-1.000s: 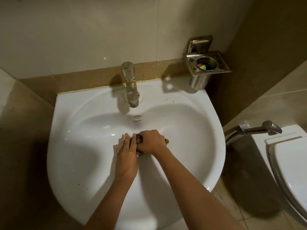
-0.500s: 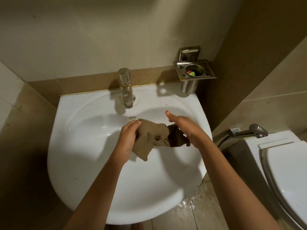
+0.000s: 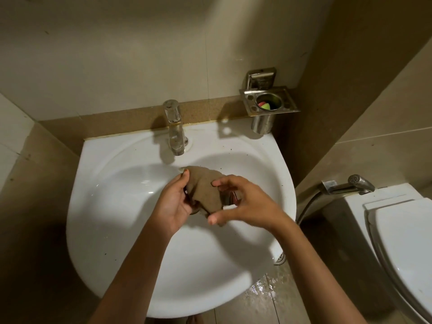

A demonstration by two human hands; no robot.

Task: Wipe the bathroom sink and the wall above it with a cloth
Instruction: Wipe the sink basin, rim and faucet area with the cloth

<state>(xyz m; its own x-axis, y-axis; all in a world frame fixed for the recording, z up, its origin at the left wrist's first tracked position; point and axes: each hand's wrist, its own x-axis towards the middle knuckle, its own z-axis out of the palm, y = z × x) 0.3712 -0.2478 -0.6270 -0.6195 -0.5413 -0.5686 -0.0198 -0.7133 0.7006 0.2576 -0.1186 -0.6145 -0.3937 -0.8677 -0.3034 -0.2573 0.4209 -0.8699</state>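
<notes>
A beige-tiled bathroom corner holds a white sink (image 3: 112, 230) under a tap (image 3: 175, 127). Above the basin's middle hangs the brown cloth (image 3: 205, 190), bunched, its long axis running far-left to near-right. The left hand (image 3: 175, 204) grips its left side, closed; the right hand (image 3: 243, 202) pinches it loosely, fingers half-spread. No writing is legible.

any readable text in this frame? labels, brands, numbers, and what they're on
None readable.
Faucet: no marking visible.
Metal holder: no lettering visible; the plate behind it shows ridges only.
Cloth held in both hands over the sink: plain brown, no tag in view.
Toilet lid and spray nozzle: no print visible.
</notes>
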